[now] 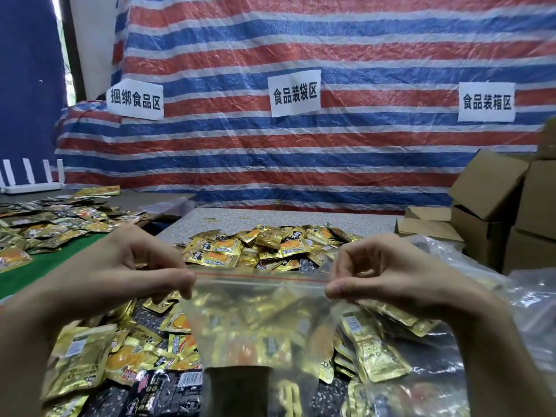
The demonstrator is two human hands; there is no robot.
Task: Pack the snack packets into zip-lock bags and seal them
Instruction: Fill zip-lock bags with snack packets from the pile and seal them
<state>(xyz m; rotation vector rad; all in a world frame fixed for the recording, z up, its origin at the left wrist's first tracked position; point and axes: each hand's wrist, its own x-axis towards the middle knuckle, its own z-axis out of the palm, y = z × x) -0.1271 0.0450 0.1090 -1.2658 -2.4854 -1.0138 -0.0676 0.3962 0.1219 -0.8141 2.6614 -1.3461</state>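
Several blurred packets [255, 341] inside hazy zip-lock bag [261, 281]

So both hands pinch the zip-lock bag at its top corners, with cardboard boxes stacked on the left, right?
No. The cardboard boxes are stacked on the right, not the left, as the head view shows. The rest holds: the left hand and right hand pinch the zip-lock bag at its top corners.

Left hand [129, 266], right hand [388, 272]: both bare. Bare forearms [36, 341] run uncovered to the lower corners of the view. Fingers slender, knuckles creased. Thumb nails cut short. Wrists narrow.
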